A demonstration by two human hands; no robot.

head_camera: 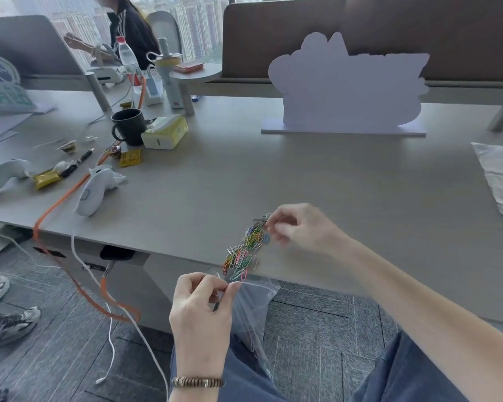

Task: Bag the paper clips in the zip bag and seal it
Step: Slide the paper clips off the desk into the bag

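My left hand (199, 303) pinches limp, slippery bag (251, 311) at mouth; right hand (298, 227) fingers nip light, tangly clips (244, 250) at near pile end.

Paper clips (244, 250) at desk (331, 198) edge

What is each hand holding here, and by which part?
The left hand pinches the zip bag at its open top edge. The right hand fingers the far end of the paper clips; a firm hold cannot be told.

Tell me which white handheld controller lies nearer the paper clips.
The right-hand controller, beside the orange cable; the other sits at the desk's left edge, farther from the clips.
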